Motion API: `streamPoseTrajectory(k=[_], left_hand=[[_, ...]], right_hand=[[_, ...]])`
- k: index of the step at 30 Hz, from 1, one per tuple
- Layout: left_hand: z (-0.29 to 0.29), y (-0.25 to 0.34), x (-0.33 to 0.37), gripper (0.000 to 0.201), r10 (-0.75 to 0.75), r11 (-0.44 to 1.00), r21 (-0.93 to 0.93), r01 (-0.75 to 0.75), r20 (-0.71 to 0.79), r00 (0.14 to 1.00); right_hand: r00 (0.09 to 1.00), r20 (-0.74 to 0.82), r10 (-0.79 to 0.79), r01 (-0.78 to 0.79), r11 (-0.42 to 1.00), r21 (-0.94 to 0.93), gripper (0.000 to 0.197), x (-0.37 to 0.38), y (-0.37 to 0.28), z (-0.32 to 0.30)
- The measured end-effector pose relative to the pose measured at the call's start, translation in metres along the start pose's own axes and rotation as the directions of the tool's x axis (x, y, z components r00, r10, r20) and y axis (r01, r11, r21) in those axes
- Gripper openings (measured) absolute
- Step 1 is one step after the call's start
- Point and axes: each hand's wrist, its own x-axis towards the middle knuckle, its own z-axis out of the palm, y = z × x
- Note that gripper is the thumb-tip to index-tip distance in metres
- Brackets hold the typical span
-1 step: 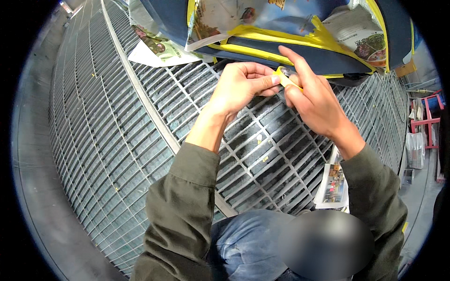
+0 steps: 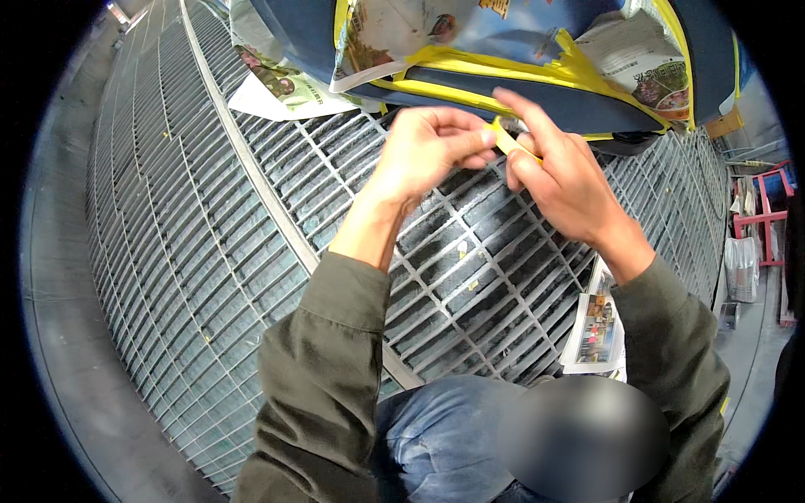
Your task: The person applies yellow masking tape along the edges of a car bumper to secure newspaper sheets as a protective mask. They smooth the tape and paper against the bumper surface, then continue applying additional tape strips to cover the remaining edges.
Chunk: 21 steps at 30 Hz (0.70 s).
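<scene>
Yellow masking tape (image 2: 517, 144) spans the short gap between my two hands. My left hand (image 2: 428, 152) is closed, its thumb and fingertips pinching at the left end of the tape. My right hand (image 2: 563, 172) holds the tape between thumb and curled fingers, with its index finger stretched out toward the dark blue part. Just beyond my hands stands that curved dark blue part (image 2: 470, 90), edged with yellow tape (image 2: 470, 63) and covered with printed paper sheets (image 2: 377, 42). Whatever my right hand's curled fingers cover is partly hidden.
Below my hands runs a metal floor grating (image 2: 210, 243) with small yellow scraps on it. Printed paper (image 2: 594, 331) lies by my right forearm. Another sheet (image 2: 289, 94) hangs beside the blue part. At the far right stand a pink frame (image 2: 761, 216) and a plastic-wrapped bundle (image 2: 743, 268).
My left hand has shifted very slightly to the left and blurs a little. The tape between my hands now looks flatter and straighter. My right hand has barely moved.
</scene>
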Motion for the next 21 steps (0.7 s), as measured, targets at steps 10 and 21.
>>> streamPoseTrajectory(k=[10, 21], left_hand=[[0.004, -0.004, 0.04, 0.02, 0.369, 0.925, 0.163, -0.343, -0.603, 0.708], [0.03, 0.006, 0.045, 0.025, 0.383, 0.922, 0.319, -0.218, -0.826, 0.414]], right_hand=[[0.971, -0.236, -0.048, -0.115, 0.767, -0.631, 0.024, 0.017, 0.008, -0.037], [0.939, -0.343, -0.006, -0.212, 0.776, -0.594, 0.024, 0.037, 0.005, -0.024]])
